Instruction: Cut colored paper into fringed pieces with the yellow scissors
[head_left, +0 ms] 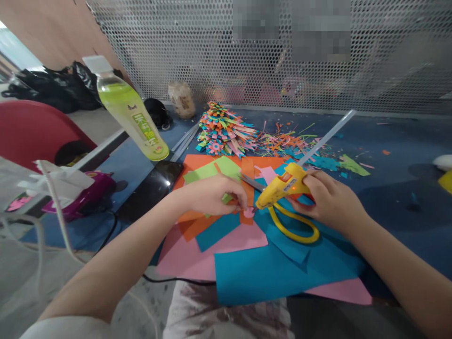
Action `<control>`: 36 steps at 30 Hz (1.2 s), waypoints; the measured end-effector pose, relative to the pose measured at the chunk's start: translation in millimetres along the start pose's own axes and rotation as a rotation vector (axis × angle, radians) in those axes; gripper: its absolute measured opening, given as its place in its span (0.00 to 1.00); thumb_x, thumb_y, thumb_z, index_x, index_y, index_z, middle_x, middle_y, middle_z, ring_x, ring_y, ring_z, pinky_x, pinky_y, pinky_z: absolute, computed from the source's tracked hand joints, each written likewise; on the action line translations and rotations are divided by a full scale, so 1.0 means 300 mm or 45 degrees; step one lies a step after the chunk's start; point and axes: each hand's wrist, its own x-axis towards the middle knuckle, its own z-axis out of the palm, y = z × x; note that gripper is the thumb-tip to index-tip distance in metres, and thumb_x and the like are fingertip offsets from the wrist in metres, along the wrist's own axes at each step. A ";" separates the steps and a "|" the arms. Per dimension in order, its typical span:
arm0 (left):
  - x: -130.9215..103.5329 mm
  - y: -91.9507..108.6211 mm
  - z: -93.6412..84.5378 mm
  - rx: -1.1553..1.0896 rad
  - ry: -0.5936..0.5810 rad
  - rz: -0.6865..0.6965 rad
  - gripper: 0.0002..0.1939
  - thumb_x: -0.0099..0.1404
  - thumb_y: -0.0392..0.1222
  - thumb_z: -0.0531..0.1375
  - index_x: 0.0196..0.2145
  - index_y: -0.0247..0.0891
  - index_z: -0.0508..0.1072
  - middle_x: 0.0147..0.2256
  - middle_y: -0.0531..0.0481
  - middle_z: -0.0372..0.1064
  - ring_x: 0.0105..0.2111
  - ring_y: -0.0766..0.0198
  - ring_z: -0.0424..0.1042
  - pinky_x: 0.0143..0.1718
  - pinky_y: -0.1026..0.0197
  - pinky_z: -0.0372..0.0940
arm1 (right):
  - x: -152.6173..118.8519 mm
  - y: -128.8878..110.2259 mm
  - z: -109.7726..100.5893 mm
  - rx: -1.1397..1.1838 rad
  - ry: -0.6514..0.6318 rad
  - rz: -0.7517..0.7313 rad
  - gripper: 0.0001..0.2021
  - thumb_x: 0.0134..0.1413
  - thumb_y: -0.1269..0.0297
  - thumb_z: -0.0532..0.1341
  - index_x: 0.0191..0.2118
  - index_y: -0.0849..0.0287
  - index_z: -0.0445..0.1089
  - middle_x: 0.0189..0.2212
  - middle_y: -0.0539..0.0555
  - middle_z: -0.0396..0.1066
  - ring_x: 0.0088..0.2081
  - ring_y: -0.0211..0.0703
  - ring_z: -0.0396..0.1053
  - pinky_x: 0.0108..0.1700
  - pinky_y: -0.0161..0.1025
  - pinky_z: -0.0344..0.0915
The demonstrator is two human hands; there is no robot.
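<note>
My right hand [323,200] is wrapped around a yellow hot glue gun [282,186]. A long clear glue stick [328,136] sticks out of its back end, and its nozzle points down to the left. Close to the nozzle tip, the closed fingers of my left hand [221,193] pinch a small pink paper piece [249,213]. A bit of green paper [228,197] shows under that hand. Scissors with yellow handles [300,238] lie beneath the glue gun. Blue [261,275], pink [187,254] and orange paper sheets [205,162] overlap under both hands.
A cone of colourful curled paper pieces [224,129] stands at the back, beside a heap of paper scraps [286,141]. To the left are a green drink bottle [132,113], a black phone [151,188], clear glue sticks [185,141] and a white cable [58,212]. Perforated metal [197,42] rises behind.
</note>
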 end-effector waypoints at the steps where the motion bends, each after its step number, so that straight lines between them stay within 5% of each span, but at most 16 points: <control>1: 0.000 -0.001 0.001 -0.005 0.006 0.014 0.12 0.56 0.26 0.57 0.34 0.35 0.77 0.34 0.50 0.77 0.34 0.69 0.74 0.36 0.69 0.66 | 0.003 -0.002 -0.001 -0.002 -0.002 -0.004 0.10 0.62 0.61 0.54 0.41 0.64 0.64 0.32 0.61 0.71 0.33 0.48 0.72 0.30 0.38 0.69; 11: -0.029 0.003 -0.038 0.154 0.114 0.069 0.09 0.58 0.29 0.58 0.34 0.38 0.76 0.35 0.52 0.76 0.36 0.68 0.74 0.39 0.68 0.66 | 0.000 -0.004 -0.015 0.021 -0.017 -0.001 0.11 0.61 0.59 0.54 0.40 0.64 0.64 0.32 0.58 0.70 0.31 0.47 0.71 0.27 0.37 0.67; 21: -0.015 0.023 -0.005 -0.097 -0.127 0.051 0.13 0.55 0.24 0.58 0.35 0.36 0.77 0.37 0.50 0.78 0.37 0.67 0.75 0.40 0.68 0.68 | -0.013 0.001 -0.012 0.005 -0.045 0.052 0.12 0.60 0.57 0.56 0.41 0.62 0.63 0.32 0.56 0.70 0.27 0.44 0.69 0.24 0.36 0.63; 36: -0.014 0.025 -0.009 -0.038 -0.186 -0.035 0.15 0.54 0.24 0.58 0.37 0.37 0.77 0.37 0.51 0.78 0.37 0.67 0.76 0.40 0.68 0.68 | 0.007 -0.021 -0.016 0.013 0.002 0.037 0.11 0.60 0.59 0.56 0.41 0.63 0.64 0.32 0.59 0.70 0.31 0.47 0.71 0.27 0.38 0.68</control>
